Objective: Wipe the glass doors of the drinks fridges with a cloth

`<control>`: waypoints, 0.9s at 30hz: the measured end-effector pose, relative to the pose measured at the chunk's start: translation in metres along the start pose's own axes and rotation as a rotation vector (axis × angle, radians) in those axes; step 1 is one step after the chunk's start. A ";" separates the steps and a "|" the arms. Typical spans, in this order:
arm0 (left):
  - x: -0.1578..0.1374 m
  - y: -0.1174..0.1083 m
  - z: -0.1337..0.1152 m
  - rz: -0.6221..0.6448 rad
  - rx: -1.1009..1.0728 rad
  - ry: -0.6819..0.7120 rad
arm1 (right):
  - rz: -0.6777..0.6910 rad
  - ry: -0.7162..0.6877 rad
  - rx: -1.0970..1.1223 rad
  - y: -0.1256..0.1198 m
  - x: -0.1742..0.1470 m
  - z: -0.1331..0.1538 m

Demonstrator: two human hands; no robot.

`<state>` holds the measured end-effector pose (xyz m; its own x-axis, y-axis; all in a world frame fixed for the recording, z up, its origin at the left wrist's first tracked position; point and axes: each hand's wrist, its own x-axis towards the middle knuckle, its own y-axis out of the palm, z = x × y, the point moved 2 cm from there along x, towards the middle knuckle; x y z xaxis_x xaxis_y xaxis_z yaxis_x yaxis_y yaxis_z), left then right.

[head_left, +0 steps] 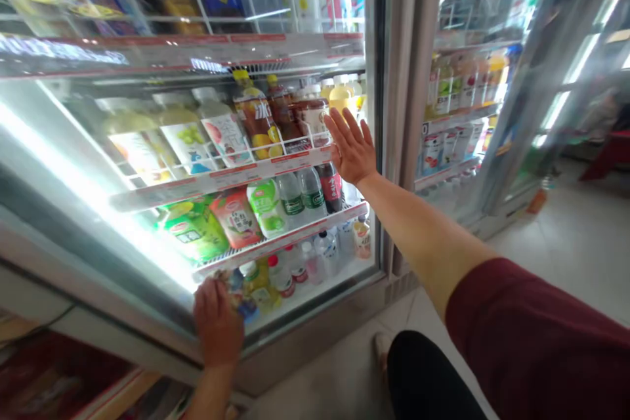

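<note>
My right hand (pixel 353 149) is spread, palm toward the glass door of a lit drinks fridge (pixel 399 111), beside the end of the middle shelf. Its fingers are apart and it holds nothing. Behind its fingertips stand bottles of yellow drink (pixel 340 93). Low on the left, my left hand (pixel 216 321) has curled fingers at the glass near the fridge's lower edge. A small brownish patch (pixel 224 277) shows at its fingertips; blur hides what it is. Behind the glass near this hand are a green-labelled bottle (pixel 260 285) and red-capped bottles (pixel 280 275).
Shelves hold tea bottles (pixel 256 115), water bottles (pixel 310 190), a cola bottle (pixel 331 187) and green drink packs (pixel 197 230). Another glass-doored fridge (pixel 462 111) stands to the right. Tiled floor (pixel 566 236) lies beyond it. A low shelf of goods (pixel 54 374) is at lower left.
</note>
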<state>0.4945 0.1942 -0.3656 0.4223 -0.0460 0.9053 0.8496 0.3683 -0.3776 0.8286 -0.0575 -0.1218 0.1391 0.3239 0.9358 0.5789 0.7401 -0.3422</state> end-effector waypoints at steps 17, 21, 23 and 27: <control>0.092 -0.007 0.072 -0.299 0.090 -0.301 | 0.040 0.007 0.014 -0.003 0.000 0.001; 0.083 0.017 -0.014 -0.160 -0.034 -0.198 | 0.014 0.005 0.028 -0.002 0.000 0.000; 0.064 0.029 -0.063 -0.044 -0.083 -0.091 | -0.001 -0.002 0.035 -0.001 0.000 0.000; 0.028 0.043 -0.119 0.099 -0.177 0.120 | -0.017 -0.013 0.032 0.002 0.000 -0.002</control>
<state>0.5810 0.0980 -0.3794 0.5323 -0.1318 0.8363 0.8397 0.2080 -0.5016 0.8313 -0.0568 -0.1226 0.1190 0.3181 0.9405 0.5553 0.7640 -0.3287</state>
